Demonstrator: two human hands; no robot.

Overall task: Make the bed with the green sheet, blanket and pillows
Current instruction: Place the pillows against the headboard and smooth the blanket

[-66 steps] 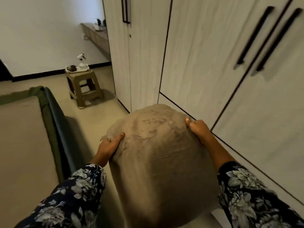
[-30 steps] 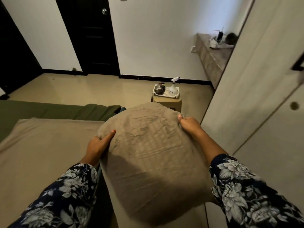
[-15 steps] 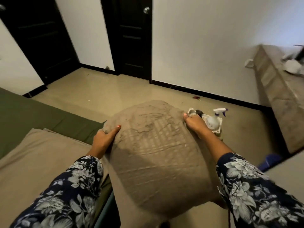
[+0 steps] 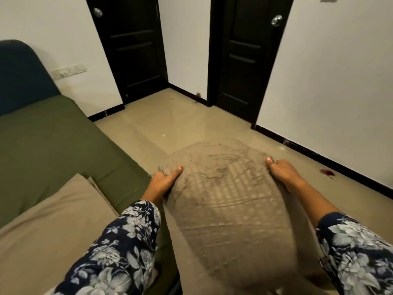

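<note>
The pillow [image 4: 225, 201] was held up in front of the person, over the floor [image 4: 174, 128] just beside the bed's edge, not yet on the bed. It looked soft and light: its tan cover bulged and wrinkled near the top, so it would likely sag and fold if taken by one corner, and the two upper sides were the sensible places to hold it. That was where the hands sat. The left hand [image 4: 163, 179] had its thumb laid across the front face and its fingers tucked behind, its grip closed on the pillow's left side; the right hand [image 4: 280, 170] pinched the right side in the same way. Both forearms reached forward in floral sleeves. To the left, the green sheet [image 4: 53, 143] covered the mattress, with a tan blanket [image 4: 53, 226] lying over its near part.
</note>
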